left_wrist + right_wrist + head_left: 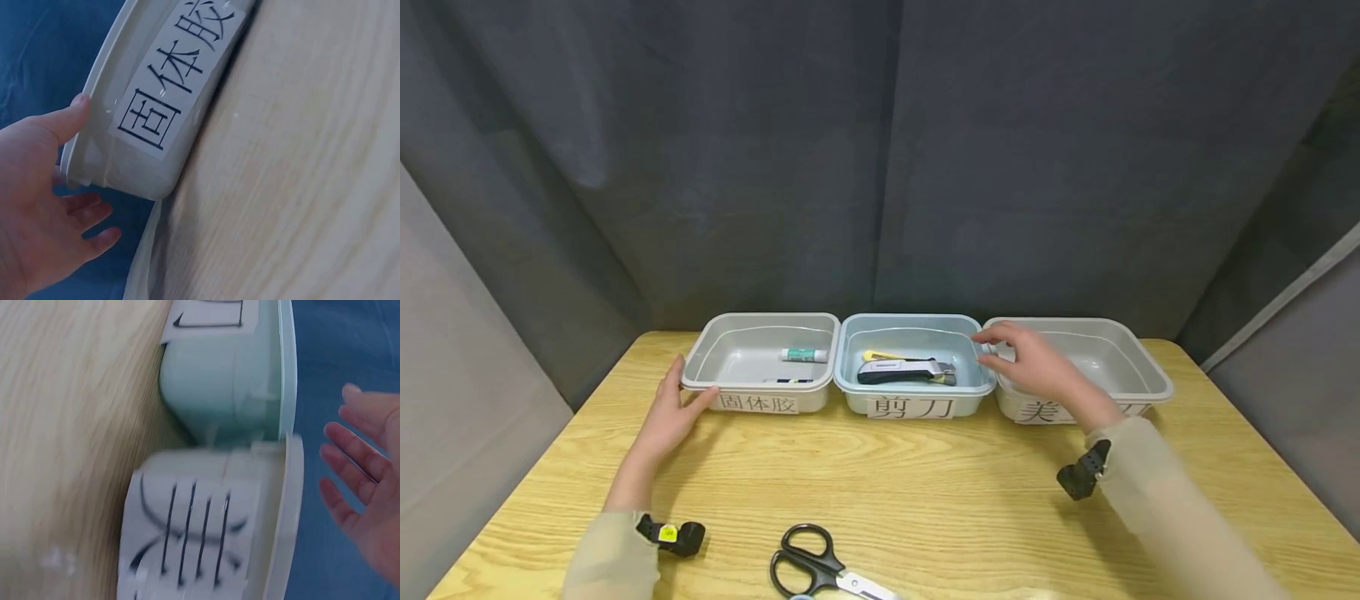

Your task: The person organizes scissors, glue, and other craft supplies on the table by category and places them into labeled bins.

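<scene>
My left hand spreads around the near left corner of the left grey bin, thumb at its front rim and fingers along its side. In the left wrist view these fingers are relaxed beside the bin wall. My right hand hovers over the rims where the light blue bin meets the right grey bin, fingers apart and holding nothing. Inside the blue bin lie a grey-and-black utility knife and a yellow-and-black cutter. A green-and-white glue stick lies in the left bin.
Black-handled scissors lie on the wooden table near the front edge of view. Paper labels with Chinese characters are on the bin fronts, including the middle label. A dark curtain hangs behind the row.
</scene>
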Demonstrator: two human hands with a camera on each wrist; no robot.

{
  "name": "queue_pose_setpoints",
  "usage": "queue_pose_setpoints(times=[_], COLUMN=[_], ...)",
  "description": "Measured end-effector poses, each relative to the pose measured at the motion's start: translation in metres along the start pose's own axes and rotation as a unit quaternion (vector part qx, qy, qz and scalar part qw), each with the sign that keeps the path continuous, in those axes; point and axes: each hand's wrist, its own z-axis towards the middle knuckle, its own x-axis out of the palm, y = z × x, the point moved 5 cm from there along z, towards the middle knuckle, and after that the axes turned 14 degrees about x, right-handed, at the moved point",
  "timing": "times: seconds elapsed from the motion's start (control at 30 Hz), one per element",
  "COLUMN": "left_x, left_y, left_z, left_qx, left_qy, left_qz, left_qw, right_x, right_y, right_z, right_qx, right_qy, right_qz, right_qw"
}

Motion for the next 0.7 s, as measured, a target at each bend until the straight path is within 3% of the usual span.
queue_pose_setpoints(times=[0.27, 0.47, 0.7], left_x=[-0.002, -0.003, 0.002], left_y=[-0.012, -0.026, -0.047], left_z=[-0.005, -0.006, -0.004], left_qx=[0.039, 0.084, 0.144], left_qy=[-0.031, -0.047, -0.051], left_qz=[0.082, 0.147, 0.199], left_qw=[0.9953, 0.9844, 0.968], right_x=[-0.02, -0.032, -0.045], right_y=[-0.026, -0.044, -0.068], right_z=[-0.031, -0.055, -0.078], right_qx=[0.015, 0.01, 0.048], right_qy=[-0.042, -0.064, -0.067], right_qz=[-0.016, 0.002, -0.015], right_qw=[0.999, 0.998, 0.996])
